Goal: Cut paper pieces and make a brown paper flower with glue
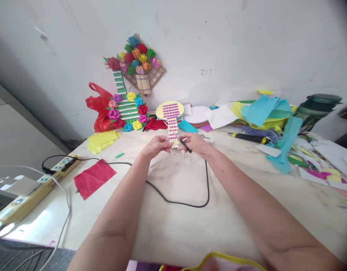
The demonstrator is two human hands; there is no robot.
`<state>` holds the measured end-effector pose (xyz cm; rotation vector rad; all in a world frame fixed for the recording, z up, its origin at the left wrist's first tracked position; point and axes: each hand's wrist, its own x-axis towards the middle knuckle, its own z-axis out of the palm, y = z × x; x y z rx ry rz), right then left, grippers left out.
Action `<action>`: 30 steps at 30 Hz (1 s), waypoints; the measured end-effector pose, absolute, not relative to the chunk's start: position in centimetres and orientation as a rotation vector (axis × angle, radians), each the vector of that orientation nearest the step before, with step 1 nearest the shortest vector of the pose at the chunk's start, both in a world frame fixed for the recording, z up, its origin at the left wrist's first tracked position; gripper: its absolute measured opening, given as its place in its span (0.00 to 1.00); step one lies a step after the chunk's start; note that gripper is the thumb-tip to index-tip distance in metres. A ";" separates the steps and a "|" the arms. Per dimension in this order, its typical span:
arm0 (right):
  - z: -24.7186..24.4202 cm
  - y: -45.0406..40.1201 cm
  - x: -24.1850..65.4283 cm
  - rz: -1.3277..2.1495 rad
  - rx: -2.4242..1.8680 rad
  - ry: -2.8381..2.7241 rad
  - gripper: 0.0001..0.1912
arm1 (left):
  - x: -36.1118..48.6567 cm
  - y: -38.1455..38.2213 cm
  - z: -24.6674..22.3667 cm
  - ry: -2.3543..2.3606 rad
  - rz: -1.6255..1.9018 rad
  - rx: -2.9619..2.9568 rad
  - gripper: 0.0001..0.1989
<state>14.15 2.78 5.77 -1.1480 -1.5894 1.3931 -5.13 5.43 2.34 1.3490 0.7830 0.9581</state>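
A small guitar-shaped paper craft point(173, 119) stands in front of me, its yellow oval body away from me and its neck towards me, with purple and white strips across it. My left hand point(158, 145) pinches the near end of the neck between thumb and fingers. On the other side, my right hand point(195, 144) is closed round a slim black tool point(185, 146) that points down towards the table. Its exact kind I cannot make out. Thin pale scraps point(177, 153) lie below the fingertips. Behind the right hand, a small whitish object with metal wire is partly hidden.
A black cord point(173, 202) loops from the power strip point(39, 190) towards my right hand. Red crepe paper point(94, 178) lies at left. A green flower-trimmed guitar craft point(125, 101) leans at the wall. Right are a yellow-black cutter point(248, 138), blue crepe paper point(265, 110) and paper scraps.
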 end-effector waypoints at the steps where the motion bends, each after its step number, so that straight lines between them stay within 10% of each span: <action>1: 5.8 2.8 14.1 1.384 -1.140 -1.572 0.17 | -5.1 5.4 2.3 0.774 0.978 1.318 0.11; 30: 4.0 3.8 14.8 1.340 -1.077 -1.764 0.17 | -5.1 5.8 1.6 0.743 1.298 1.172 0.11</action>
